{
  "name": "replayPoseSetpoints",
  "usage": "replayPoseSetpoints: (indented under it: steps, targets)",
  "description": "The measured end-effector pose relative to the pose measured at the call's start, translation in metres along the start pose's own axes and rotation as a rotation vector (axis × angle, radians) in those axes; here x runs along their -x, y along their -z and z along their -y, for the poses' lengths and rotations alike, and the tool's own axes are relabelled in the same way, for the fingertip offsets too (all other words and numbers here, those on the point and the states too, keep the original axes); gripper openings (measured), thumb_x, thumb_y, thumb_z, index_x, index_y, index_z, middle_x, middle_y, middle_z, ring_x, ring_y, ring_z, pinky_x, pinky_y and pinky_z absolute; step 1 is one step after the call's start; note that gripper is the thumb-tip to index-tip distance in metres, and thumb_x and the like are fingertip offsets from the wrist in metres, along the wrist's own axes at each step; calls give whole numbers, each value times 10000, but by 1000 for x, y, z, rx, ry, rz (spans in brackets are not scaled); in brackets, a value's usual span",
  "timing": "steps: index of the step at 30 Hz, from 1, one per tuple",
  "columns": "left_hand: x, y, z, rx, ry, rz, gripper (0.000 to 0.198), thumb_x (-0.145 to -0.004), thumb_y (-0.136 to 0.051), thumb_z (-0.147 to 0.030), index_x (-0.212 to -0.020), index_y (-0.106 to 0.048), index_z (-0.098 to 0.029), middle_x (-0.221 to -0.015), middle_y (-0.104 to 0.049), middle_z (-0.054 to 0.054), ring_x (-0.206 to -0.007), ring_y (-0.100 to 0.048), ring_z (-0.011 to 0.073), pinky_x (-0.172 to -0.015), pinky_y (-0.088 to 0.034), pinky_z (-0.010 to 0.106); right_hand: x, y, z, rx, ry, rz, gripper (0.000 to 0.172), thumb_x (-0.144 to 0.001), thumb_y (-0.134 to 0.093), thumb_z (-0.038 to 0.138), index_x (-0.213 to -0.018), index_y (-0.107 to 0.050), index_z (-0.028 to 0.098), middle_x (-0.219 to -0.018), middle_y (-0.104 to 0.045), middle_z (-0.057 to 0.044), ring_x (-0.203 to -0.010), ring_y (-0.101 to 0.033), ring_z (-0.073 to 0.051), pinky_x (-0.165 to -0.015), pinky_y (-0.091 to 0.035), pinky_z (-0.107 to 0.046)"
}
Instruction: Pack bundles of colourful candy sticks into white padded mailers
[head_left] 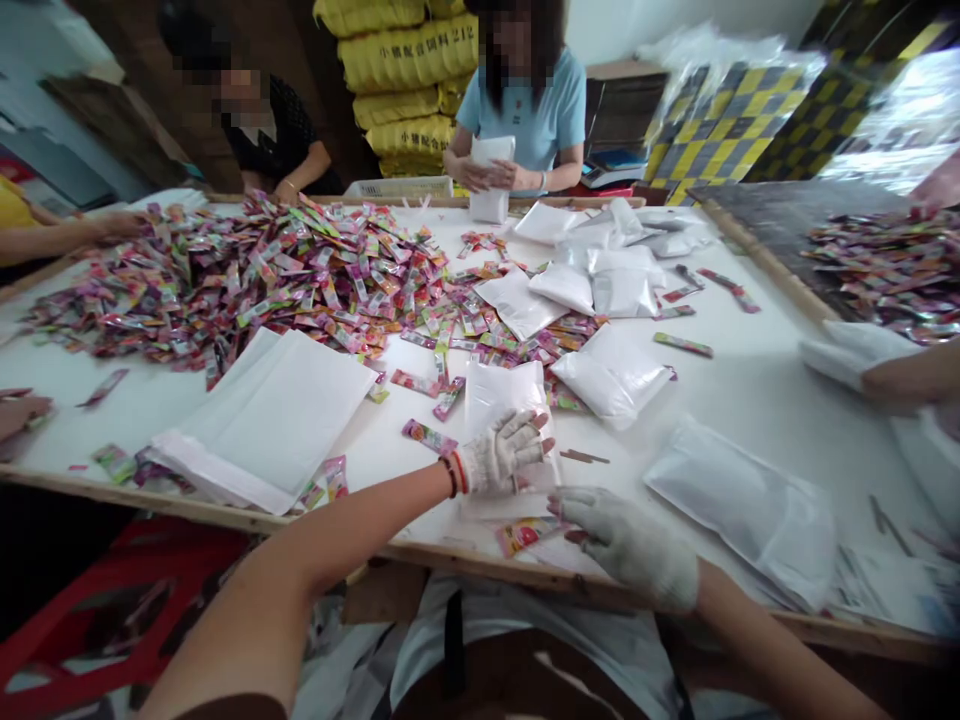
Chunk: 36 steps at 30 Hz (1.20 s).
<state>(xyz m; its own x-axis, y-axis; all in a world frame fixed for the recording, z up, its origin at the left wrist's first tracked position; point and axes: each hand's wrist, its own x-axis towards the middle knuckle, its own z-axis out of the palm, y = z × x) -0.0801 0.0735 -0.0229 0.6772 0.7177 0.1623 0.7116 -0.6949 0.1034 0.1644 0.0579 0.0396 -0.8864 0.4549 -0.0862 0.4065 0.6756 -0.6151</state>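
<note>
My left hand (504,455), in a white knit glove with bare fingertips, lies flat across a white plastic mailer bag (504,388), its fingers stretched out. My right hand (634,540), gloved alike and a little blurred, is close to the bag's near end, fingers extended and thumb apart; whether it touches the bag is unclear. Just left of that hand, a red and pink snack packet (521,536) rests near the table's front edge. A filled white bag (611,375) sits beyond my hands, and another bag (742,505) lies to the right.
A stack of flat white bags (274,415) lies at left, before a large heap of small colourful packets (300,265). More white bags (622,275) are piled behind. Several people work around the wood-edged table (420,562). A red plastic stool (135,590) stands below left.
</note>
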Motion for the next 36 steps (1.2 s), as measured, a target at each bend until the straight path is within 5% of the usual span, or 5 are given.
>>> replayPoseSetpoints:
  steps: [4, 10, 20, 30, 36]
  targets:
    - [43, 10, -21, 142, 67, 70, 363, -820, -498, -389, -1060, -600, -136, -1173, -552, 145, -1116, -468, 255, -949, -364, 365, -18, -30, -52, 151, 163, 1, 366, -723, -449, 94, -1022, -644, 174, -1207, -598, -148, -1134, -531, -250, -947, -420, -455]
    - [85, 20, -31, 257, 259, 103, 155, -772, -531, -276, -865, -580, -162, -970, -582, 76, -877, -527, 195, -803, -412, 306, -29, -24, -59, 10, 120, -98, 317, -796, -393, 111, -973, -644, 184, -984, -672, -109, -950, -595, -210, -854, -465, -376]
    - [73, 28, -8, 647, 736, -22, 189, -848, -425, -271, -792, -576, -171, -715, -581, 5, -678, -525, 133, -642, -377, 224, -60, 1, -70, -282, -266, -16, 200, -780, -510, 332, -847, -597, 166, -777, -603, -4, -718, -532, -161, -667, -431, -276]
    - [47, 21, -4, 933, 1289, -280, 235, -701, -636, -298, -872, -547, -166, -654, -499, -34, -498, -407, 75, -489, -324, 204, -92, -12, -56, -124, -663, -365, 463, -673, -635, 283, -1097, -497, 157, -647, -557, 14, -585, -520, -151, -541, -380, -252]
    - [37, 40, -7, 1656, 945, -265, 468, -717, -645, -439, -1077, -560, -152, -738, -564, 4, -467, -392, 44, -455, -342, 186, -71, 21, -20, -998, -536, -78, 396, -722, -603, 494, -956, -597, 174, -844, -669, -77, -718, -623, -207, -602, -498, -309]
